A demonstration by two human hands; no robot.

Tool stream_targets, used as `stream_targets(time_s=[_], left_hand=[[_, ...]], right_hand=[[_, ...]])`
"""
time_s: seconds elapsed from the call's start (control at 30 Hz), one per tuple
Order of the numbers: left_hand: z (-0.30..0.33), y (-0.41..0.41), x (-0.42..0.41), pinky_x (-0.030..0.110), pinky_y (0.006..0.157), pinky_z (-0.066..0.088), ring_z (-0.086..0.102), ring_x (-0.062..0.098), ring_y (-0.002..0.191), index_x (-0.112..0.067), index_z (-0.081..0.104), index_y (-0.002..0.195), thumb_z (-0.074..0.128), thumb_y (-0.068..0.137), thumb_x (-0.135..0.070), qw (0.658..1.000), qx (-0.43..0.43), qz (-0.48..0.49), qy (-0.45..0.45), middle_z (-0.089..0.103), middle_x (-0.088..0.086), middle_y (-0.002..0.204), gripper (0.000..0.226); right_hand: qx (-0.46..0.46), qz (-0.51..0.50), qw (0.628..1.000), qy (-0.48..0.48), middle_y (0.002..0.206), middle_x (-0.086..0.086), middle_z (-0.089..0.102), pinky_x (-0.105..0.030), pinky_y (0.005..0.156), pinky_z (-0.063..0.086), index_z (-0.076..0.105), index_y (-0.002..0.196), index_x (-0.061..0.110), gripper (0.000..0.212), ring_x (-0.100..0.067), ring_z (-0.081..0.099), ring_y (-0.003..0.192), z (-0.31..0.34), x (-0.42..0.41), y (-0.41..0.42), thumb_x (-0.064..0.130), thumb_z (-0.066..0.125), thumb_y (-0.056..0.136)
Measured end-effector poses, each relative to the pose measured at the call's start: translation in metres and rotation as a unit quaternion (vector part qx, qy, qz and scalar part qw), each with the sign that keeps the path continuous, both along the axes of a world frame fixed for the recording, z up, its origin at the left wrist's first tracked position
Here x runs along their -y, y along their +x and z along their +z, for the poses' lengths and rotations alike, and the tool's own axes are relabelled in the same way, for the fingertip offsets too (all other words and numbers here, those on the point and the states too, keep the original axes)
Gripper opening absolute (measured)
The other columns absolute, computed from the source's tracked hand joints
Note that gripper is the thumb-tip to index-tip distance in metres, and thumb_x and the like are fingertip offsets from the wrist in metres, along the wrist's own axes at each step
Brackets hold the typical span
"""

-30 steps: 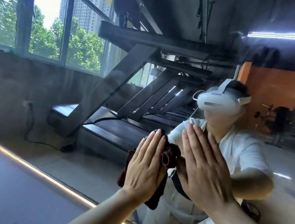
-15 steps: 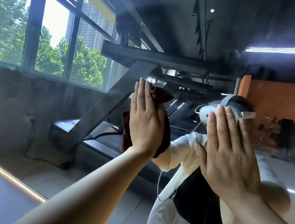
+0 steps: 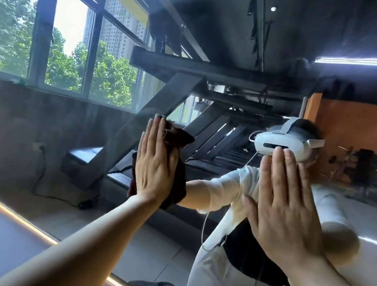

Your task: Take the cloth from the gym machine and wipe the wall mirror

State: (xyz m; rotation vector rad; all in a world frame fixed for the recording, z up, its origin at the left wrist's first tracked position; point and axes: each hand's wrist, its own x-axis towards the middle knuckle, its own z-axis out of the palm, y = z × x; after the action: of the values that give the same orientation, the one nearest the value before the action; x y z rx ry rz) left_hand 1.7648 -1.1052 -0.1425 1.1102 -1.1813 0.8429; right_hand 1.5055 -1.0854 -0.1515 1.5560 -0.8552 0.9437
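a dark maroon crumpled cloth (image 3: 177, 181) is pressed flat against the large wall mirror (image 3: 59, 133) by the left hand (image 3: 154, 164), fingers straight. the right hand (image 3: 283, 208), at 3 o'clock, is laid flat and bare on the glass. wiping is judged underway; unwiped glass lies toward 9 and 12 o'clock, the lit lower mirror edge (image 3: 20, 218) toward 7.

I hold both arms raised forward, my left hand (image 3: 155, 162) and right hand (image 3: 288, 209) flat, fingers straight, pointing up.

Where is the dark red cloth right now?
In the head view, left of centre, the dark red cloth is pressed flat against the wall mirror under the left hand.
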Motion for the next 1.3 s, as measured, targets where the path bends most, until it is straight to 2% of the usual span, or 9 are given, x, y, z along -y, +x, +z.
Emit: stream_targets(time_s=[0.13, 0.3, 0.5, 0.67, 0.83, 0.93, 1.03, 1.13, 1.3], left_hand=[[0.015, 0.007, 0.005, 0.027, 0.122, 0.006, 0.023, 0.031, 0.149, 0.003, 0.028, 0.152, 0.029, 0.096, -0.032, 0.994, -0.109, -0.014, 0.007, 0.027, 0.019, 0.16, 0.067], [0.027, -0.009, 0.001, 0.042, 0.123, 0.016, 0.022, 0.034, 0.15, 0.008, 0.025, 0.151, 0.022, 0.093, -0.033, 0.988, -0.151, -0.025, 0.005, 0.023, 0.021, 0.161, 0.071], [0.077, -0.082, -0.006, 0.039, 0.123, 0.017, 0.025, 0.033, 0.149, 0.006, 0.031, 0.151, 0.032, 0.097, -0.022, 0.997, 0.019, -0.057, -0.041, 0.029, 0.021, 0.159, 0.06], [0.097, -0.153, -0.013, 0.038, 0.123, 0.019, 0.026, 0.029, 0.149, 0.003, 0.033, 0.15, 0.038, 0.102, -0.017, 0.982, 0.162, -0.07, -0.063, 0.032, 0.018, 0.159, 0.053], [0.044, -0.177, -0.018, 0.044, 0.122, 0.024, 0.027, 0.03, 0.148, 0.004, 0.035, 0.15, 0.041, 0.103, -0.016, 0.968, 0.228, -0.09, -0.044, 0.033, 0.019, 0.158, 0.051], [-0.007, -0.191, -0.022, 0.042, 0.123, 0.022, 0.027, 0.029, 0.148, 0.002, 0.034, 0.15, 0.041, 0.103, -0.019, 0.963, 0.25, -0.097, -0.016, 0.034, 0.019, 0.158, 0.052], [-0.057, -0.2, -0.024, 0.037, 0.124, 0.015, 0.022, 0.025, 0.15, -0.003, 0.026, 0.153, 0.032, 0.105, -0.027, 0.962, 0.26, -0.085, 0.015, 0.03, 0.015, 0.16, 0.054], [-0.088, -0.207, -0.024, 0.035, 0.125, 0.012, 0.017, 0.022, 0.151, -0.006, 0.02, 0.154, 0.027, 0.106, -0.028, 0.964, 0.254, -0.069, 0.023, 0.023, 0.009, 0.16, 0.053], [-0.139, -0.211, -0.028, 0.032, 0.124, 0.009, 0.015, 0.02, 0.149, -0.005, 0.023, 0.152, 0.034, 0.104, -0.023, 0.967, 0.247, -0.056, 0.026, 0.021, 0.009, 0.158, 0.052]], right_hand=[[-0.078, -0.016, 0.996, 0.035, 0.163, -0.032, 0.01, -0.054, 0.124, 0.017, 0.021, 0.156, -0.005, 0.077, -0.044, 0.011, 0.153, -0.03, 0.003, 0.01, 0.048, 0.035, 0.102], [-0.085, -0.041, 0.995, 0.032, 0.163, -0.031, 0.011, -0.053, 0.124, 0.015, 0.021, 0.157, -0.003, 0.077, -0.043, 0.011, 0.153, -0.032, 0.003, 0.012, 0.05, 0.034, 0.103], [-0.084, -0.028, 0.995, 0.037, 0.163, -0.03, 0.013, -0.049, 0.125, 0.014, 0.022, 0.157, -0.002, 0.075, -0.041, 0.013, 0.153, -0.031, -0.001, 0.012, 0.047, 0.037, 0.103], [-0.132, 0.071, 0.988, 0.031, 0.154, -0.022, 0.042, -0.043, 0.124, 0.022, 0.047, 0.146, -0.003, 0.061, -0.033, 0.036, 0.147, -0.046, -0.006, -0.025, 0.03, 0.053, 0.095], [-0.114, 0.056, 0.99, 0.067, 0.153, -0.02, 0.043, -0.043, 0.119, 0.03, 0.045, 0.146, -0.003, 0.05, -0.032, 0.038, 0.146, -0.103, -0.018, -0.091, 0.022, 0.036, 0.103], [-0.097, 0.064, 0.991, 0.07, 0.156, -0.019, 0.04, -0.043, 0.12, 0.03, 0.043, 0.147, -0.004, 0.054, -0.031, 0.036, 0.147, -0.131, -0.026, -0.11, 0.018, 0.043, 0.098], [-0.078, 0.056, 0.992, 0.078, 0.157, -0.019, 0.038, -0.043, 0.123, 0.026, 0.043, 0.147, -0.005, 0.058, -0.031, 0.034, 0.148, -0.16, -0.028, -0.117, 0.014, 0.049, 0.092], [-0.066, 0.037, 0.992, 0.101, 0.158, -0.019, 0.036, -0.043, 0.124, 0.024, 0.041, 0.148, -0.005, 0.059, -0.031, 0.033, 0.149, -0.184, -0.031, -0.125, 0.014, 0.048, 0.092], [-0.023, 0.035, 0.991, 0.131, 0.163, -0.016, 0.028, -0.041, 0.125, 0.02, 0.033, 0.154, -0.002, 0.061, -0.028, 0.026, 0.152, -0.217, -0.04, -0.125, 0.016, 0.044, 0.096]])
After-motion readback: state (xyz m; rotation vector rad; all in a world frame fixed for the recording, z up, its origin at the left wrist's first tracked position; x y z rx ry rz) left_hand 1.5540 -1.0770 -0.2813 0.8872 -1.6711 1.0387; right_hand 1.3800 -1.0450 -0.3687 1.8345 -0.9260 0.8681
